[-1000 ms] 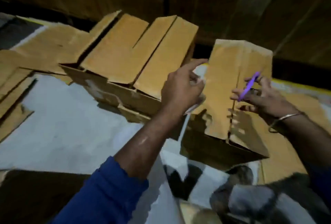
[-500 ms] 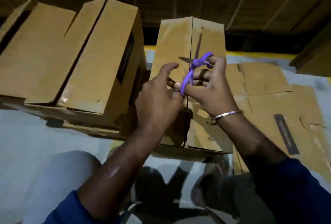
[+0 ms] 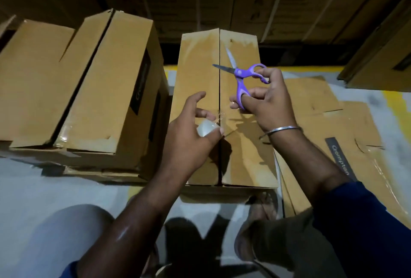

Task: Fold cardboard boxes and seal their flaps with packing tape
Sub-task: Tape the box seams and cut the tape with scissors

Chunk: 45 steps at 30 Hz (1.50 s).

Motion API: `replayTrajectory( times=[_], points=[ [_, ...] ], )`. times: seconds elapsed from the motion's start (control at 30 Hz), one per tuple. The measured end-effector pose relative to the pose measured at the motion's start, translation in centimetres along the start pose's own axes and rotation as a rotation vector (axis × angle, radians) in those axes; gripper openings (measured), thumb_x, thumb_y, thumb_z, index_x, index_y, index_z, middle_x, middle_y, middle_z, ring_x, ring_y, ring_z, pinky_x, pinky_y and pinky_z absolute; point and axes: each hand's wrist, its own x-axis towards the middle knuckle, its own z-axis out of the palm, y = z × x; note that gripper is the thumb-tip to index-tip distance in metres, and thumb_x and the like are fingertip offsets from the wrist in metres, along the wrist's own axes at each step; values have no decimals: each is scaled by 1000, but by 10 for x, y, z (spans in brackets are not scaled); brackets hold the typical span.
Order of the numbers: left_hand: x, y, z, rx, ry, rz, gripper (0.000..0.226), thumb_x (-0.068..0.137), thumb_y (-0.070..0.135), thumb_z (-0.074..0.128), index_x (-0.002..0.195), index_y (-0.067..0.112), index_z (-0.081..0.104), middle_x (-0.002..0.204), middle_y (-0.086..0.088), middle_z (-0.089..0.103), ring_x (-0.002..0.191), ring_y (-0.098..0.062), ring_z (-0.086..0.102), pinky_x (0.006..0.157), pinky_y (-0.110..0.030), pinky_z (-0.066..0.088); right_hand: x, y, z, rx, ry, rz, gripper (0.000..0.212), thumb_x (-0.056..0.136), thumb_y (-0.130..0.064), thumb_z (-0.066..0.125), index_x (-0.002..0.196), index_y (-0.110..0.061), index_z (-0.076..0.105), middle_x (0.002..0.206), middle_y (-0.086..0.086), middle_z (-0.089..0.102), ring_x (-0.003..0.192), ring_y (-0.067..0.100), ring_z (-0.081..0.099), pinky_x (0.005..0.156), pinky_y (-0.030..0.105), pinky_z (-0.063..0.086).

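Scissors [image 3: 241,77] gaped in the right hand [image 3: 270,102] above the box [image 3: 198,73] seam; left hand [image 3: 191,137] gripped tape [image 3: 206,128] beside it.

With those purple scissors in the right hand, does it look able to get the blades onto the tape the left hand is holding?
Probably yes. The right hand holds the scissors with blades open, just above the box seam. The tape in the left hand sits close by, with nothing visible between them.
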Motion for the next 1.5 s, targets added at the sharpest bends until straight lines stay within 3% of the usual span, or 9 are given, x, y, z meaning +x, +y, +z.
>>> replayTrajectory(
  times=[0.07, 0.2, 0.47, 0.63, 0.87, 1.03, 1.17, 1.27, 1.5],
  points=[
    [-5, -1, 1, -26, -43, -13, 95, 82, 33, 86, 157, 44, 29, 118, 23, 65, 82, -2, 64, 66, -14, 45, 5, -2, -6, -57, -29, -30, 47, 89, 11, 60, 125, -15, 43, 81, 15, 75, 74, 26, 78, 70, 38, 60],
    [-17, -1, 6, -78, -88, -95, 106, 77, 36, 90, 157, 47, 21, 127, 15, 54, 95, -14, 64, 74, -31, 56, 13, -4, -17, -220, -64, -134, 46, 88, 6, 61, 124, -16, 42, 80, 13, 75, 76, 20, 78, 80, 49, 62],
    [-20, -14, 29, -217, -217, -273, 20, 95, 38, 71, 113, 29, 70, 106, 9, 73, 101, -14, 67, 90, -48, 59, 51, 10, -6, -465, -220, -203, 48, 85, 4, 65, 119, -21, 44, 83, 2, 70, 74, 18, 75, 73, 50, 63],
    [-8, -21, 41, -307, -186, -231, 29, 92, 52, 65, 107, 28, 69, 98, 2, 76, 94, -15, 71, 78, -43, 59, 88, 34, 9, -608, -203, -131, 50, 82, 4, 69, 119, -21, 47, 76, -5, 73, 69, 14, 72, 70, 44, 61],
    [40, -31, 56, -551, -74, -154, 18, 99, 25, 69, 117, 22, 70, 96, -3, 79, 93, -14, 76, 79, -31, 61, 174, 56, 36, -791, -116, -39, 41, 86, -9, 71, 119, -26, 53, 88, 3, 70, 81, 27, 68, 75, 47, 60],
    [100, -34, 68, -700, -33, -150, 14, 99, 20, 69, 111, 14, 72, 96, -10, 78, 92, -22, 77, 72, -34, 63, 256, 59, 55, -893, -76, -93, 32, 92, -11, 67, 121, -19, 58, 105, 8, 69, 91, 26, 70, 73, 41, 59],
    [137, -38, 71, -767, -25, -139, 16, 98, 21, 70, 109, 9, 73, 96, -14, 77, 88, -27, 77, 75, -51, 65, 330, 47, 61, -987, 11, -165, 34, 95, -22, 69, 125, -12, 58, 121, 7, 64, 105, 23, 63, 76, 28, 43],
    [155, -42, 75, -801, -14, -139, 13, 101, 21, 68, 106, 11, 74, 95, -15, 76, 88, -31, 76, 77, -61, 62, 379, 47, 67, -1007, 72, -190, 35, 96, -24, 69, 127, -14, 57, 126, 7, 63, 105, 22, 62, 77, 29, 44],
    [186, -59, 78, -691, -30, -45, 13, 100, 34, 68, 101, 22, 74, 88, -3, 79, 83, -21, 77, 78, -49, 64, 453, 78, 85, -1114, 68, -139, 32, 94, -27, 74, 122, -19, 59, 119, 5, 62, 98, 17, 57, 82, 30, 50]
  ],
)
